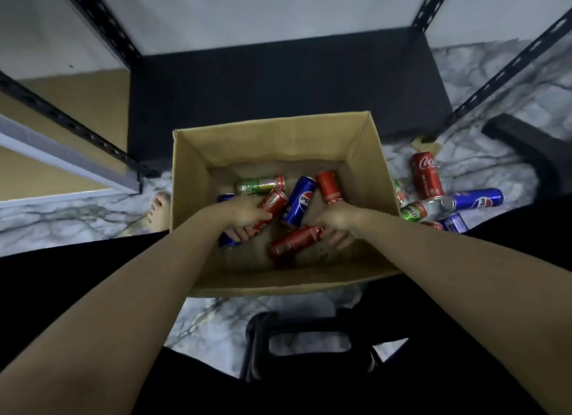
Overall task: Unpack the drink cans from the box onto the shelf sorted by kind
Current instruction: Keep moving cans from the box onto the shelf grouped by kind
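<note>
Both bare hands reach down into the open brown cardboard box (365, 154) standing on the marbled floor (62, 210) before the black metal shelf (278, 83). The left hand (244, 211) has its fingers curled round a red cola can (274, 201), with a blue can (227, 239) under its fingertips. The right hand (337, 218) grips the end of another red can (295, 242) lying on the box bottom. Between them a blue Pepsi can (299, 201) leans, beside an upright-tilted red can (328, 187) and a green-and-red can (260, 184) (label too blurred to read). More cans lie on the floor right of the box, among them a red Coca-Cola can (427, 175) and a blue Pepsi one (476, 199).
</note>
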